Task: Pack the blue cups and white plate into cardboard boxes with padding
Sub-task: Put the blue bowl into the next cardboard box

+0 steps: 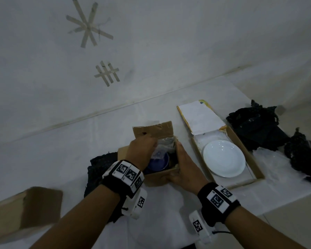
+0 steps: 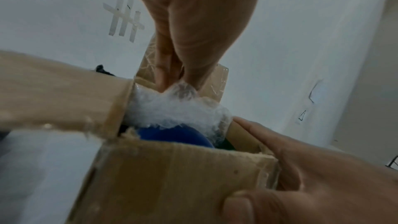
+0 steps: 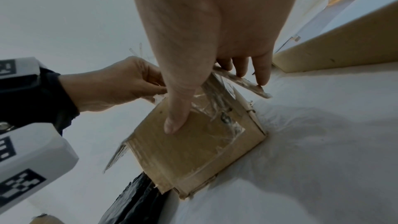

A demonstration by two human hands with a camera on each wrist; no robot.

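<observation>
The left hand (image 1: 142, 148) reaches into the small cardboard box (image 1: 158, 177) on the bench (image 1: 61, 159), fingers pinching a wad of clear padding (image 2: 172, 108) lying over the blue cup (image 2: 174, 135) inside. The right hand (image 1: 183, 166) grips the box's near right corner, thumb on the near wall. Right of that box, the white plate (image 1: 224, 158) lies in a flat open box (image 1: 257, 169).

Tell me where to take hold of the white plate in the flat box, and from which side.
Grip the white plate by its raised rim, probably at the near edge, coming from above. It lies flat and face up in the flat box, whose side walls stand close beside it, so a sideways approach looks blocked. More bare liner shows at the near end, leaving room to slip fingertips under the rim.
</observation>
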